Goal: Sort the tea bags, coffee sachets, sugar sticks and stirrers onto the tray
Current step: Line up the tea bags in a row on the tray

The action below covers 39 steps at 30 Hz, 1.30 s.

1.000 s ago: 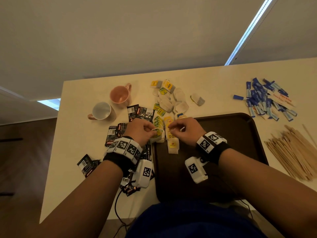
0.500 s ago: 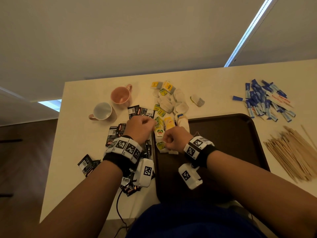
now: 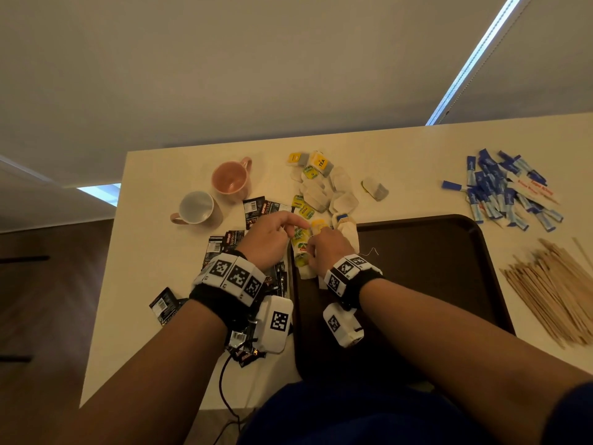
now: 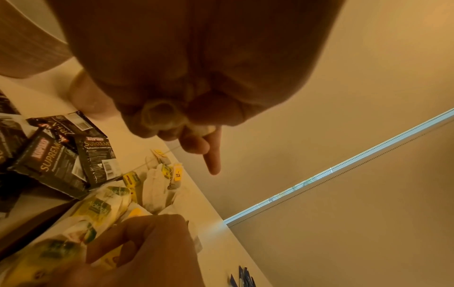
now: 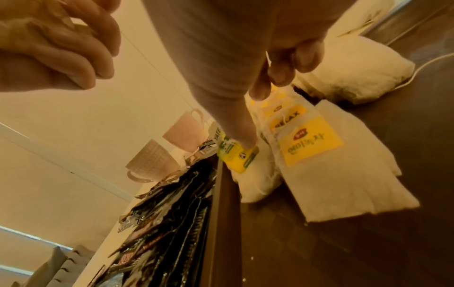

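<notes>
While tea bags (image 3: pixel 321 242) are pinched by the right hand (image 3: pixel 330 252) at the tray (image 3: pixel 449 284) corner – left hand (image 3: pixel 269 242) loose – coffee sachets (image 3: pixel 224 245), sugar sticks (image 3: pixel 500 191), stirrers (image 3: pixel 552 284) remain unsorted

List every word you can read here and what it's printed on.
"TEA": yellow tea bag tag
"KOPIKO SUPREME": black coffee sachet
"RELAX": yellow tea bag label
Green tea bag tags, sugar sticks: print too blurred to read.
</notes>
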### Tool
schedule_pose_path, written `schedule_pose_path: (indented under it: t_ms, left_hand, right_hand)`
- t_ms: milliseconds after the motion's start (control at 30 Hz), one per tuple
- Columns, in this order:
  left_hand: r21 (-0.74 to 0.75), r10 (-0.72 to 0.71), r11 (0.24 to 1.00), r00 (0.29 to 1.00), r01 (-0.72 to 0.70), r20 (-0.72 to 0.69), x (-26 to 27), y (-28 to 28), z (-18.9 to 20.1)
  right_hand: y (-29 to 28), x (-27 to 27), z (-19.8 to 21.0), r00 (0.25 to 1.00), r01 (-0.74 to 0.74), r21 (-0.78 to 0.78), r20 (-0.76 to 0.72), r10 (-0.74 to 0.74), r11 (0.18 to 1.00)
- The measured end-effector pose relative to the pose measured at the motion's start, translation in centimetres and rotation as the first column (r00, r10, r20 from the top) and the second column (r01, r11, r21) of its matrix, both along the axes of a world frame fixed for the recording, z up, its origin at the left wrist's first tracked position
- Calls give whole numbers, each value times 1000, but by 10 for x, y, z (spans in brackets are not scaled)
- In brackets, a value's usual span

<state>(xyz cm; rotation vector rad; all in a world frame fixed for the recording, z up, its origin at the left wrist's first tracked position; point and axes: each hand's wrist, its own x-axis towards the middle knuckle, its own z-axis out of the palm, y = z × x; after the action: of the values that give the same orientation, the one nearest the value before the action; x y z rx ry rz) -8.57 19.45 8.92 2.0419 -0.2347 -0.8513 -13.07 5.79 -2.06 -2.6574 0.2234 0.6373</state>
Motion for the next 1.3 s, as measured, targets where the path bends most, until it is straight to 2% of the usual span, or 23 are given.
schedule_pose_path:
  t_ms: [100,200,267,333,433,533,633,767,833,933,1067,1200,1300]
  left_hand:
    - [6,-93,996,995,93,28,-3,2,2]
    - [-38,-133,990,988,136,79,-5,5,6]
    - [-86,-85,992,989,96,123,-5,6,9]
    - [-142,-4,990,995,18,105,-4,5,11]
    - [-201,82,977,996,-75,31,-6,1,14]
    - [-207,92,975,994,-78,61,-11,-8,20]
    - [-168,82,984,987,-58,138,-17,-19,21]
    - [-79,124,992,917,-101,378,-27,-28,24]
    - [-106,109,992,871,-66,479,-35,-35,30]
    - [-174,72,985,874,15,481,-47,-48,40]
    - [-220,99,976,892,0,440,-52,-61,43]
    - [-241,137,970,888,-30,439,-51,-71,45]
    - [-265,109,964,905,4,410,-51,-77,48]
  right_hand:
    - [-7,-5,6,991,69,142,106,-84,988]
    - [-17,-10,23,931,203,400,205,-303,894]
    - [-25,-11,41,883,247,554,208,-420,795]
    - [-33,-12,62,850,239,690,192,-491,684]
    - [-41,-18,91,864,168,793,168,-474,586]
    - [-46,-25,102,876,129,796,188,-445,591]
    - [-54,-31,106,869,159,789,173,-463,593]
    - [-68,-41,115,832,194,744,220,-509,639]
    - [-72,-44,121,809,208,734,242,-535,647]
    - [-77,-49,132,796,180,753,267,-543,633]
    - [-84,-57,143,808,129,772,282,-517,623]
    - [-98,-67,146,800,107,748,326,-503,655]
    - [-108,-72,140,749,115,692,411,-520,713]
